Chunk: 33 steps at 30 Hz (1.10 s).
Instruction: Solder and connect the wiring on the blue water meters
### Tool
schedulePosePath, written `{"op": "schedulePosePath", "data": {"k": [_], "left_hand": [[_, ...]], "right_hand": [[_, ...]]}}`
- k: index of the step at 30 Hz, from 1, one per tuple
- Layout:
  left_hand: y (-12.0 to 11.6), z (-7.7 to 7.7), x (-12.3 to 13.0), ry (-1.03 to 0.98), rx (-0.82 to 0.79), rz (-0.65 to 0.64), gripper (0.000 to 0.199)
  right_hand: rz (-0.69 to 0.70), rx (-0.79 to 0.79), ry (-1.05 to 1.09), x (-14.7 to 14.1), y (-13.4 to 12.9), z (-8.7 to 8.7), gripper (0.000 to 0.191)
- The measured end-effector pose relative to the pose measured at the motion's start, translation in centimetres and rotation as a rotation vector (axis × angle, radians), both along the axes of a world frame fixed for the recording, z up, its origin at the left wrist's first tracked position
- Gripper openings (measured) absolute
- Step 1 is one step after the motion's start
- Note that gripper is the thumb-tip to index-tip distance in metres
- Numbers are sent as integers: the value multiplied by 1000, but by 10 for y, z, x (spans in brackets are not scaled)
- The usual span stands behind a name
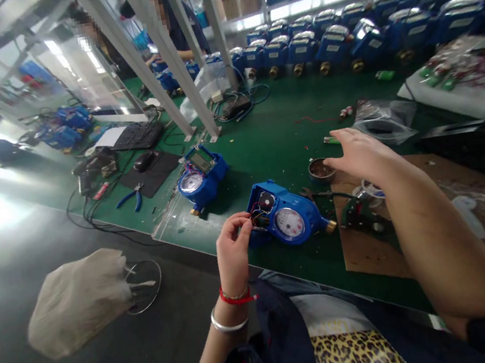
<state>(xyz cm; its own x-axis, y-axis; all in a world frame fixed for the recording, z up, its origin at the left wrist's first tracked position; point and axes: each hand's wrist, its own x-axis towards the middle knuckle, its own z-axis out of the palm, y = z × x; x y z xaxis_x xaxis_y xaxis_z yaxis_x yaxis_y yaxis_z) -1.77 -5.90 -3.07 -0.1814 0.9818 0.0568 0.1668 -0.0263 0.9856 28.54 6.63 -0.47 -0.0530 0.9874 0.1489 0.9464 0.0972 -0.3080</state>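
1. Blue meter (pixel 290 223), its side compartment uncovered, lies near the front edge of the worktop (pixel 269 120), between the two hands; its dial faces up and its brass end (pixel 330 226) points right, which leaves the wired compartment on the left hand's side, presumably for easy access.
2. Farthest left, a pale cloth cover (pixel 81 304) hangs over what may be a stool, off the worktop.
3. Blue-handled pliers (pixel 138 201) lie splayed near the edge, beside a dark mat (pixel 159 174) bearing a mouse (pixel 144 161); perhaps they are put there to leave the middle free.
4. Next comes a second blue meter (pixel 210 190), its display raised, set just behind and left of the first, likely within reach but out of the way.
5. The left hand (pixel 233 249) has thumb and forefinger pinched together on thin wires (pixel 256 213) at the compartment's mouth; so fine a grip seems suited to such slender leads.
6. The right hand (pixel 362 151) reaches forward with fingers spread and nothing visible between them. Its thumb is near a small round tin (pixel 321 170); a green cylinder (pixel 331 140) is close to the fingertips, but I cannot tell whether they touch.
7. Under the right forearm, cardboard (pixel 369 262) carries a dark green tool (pixel 361 214), perhaps to protect the surface.
8. Rightmost, a heap of wired parts (pixel 462 74) sits on white wrapping, in front of rowed blue meters (pixel 300 46), apparently lined up to save space.
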Motion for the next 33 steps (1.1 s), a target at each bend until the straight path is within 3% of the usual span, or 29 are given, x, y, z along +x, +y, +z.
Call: {"op": "schedulePosePath", "data": {"k": [3,6,9,13,17,21,23,26,29,33], "left_hand": [[1,-2,1,-48,7,22,15],[0,-3,0,-78,15,20,14],[-3,-3,-2,-69,25,-15,14],[-6,-3,-9,-34,44,-58,13],[-7,-2,-18,-97,79,-40,13],[-2,10,-27,-167,114,-43,20],[3,20,-29,-241,114,-104,23],[11,35,-30,-453,91,-232,31],[15,42,-31,-638,11,-334,41],[14,39,-34,-724,-79,-369,43]], "right_hand": [[1,-157,-68,13,9,-29,96],[25,-194,-73,7,12,-50,106],[36,-180,-68,-2,12,-60,104],[90,-152,-45,-4,12,-60,96],[110,-101,-13,-3,13,-39,95],[122,-12,44,-27,0,10,100],[226,48,205,-52,-15,36,103],[499,24,480,-97,-42,62,102],[656,2,526,-133,-61,70,101],[715,12,488,-155,-69,67,96]]}}
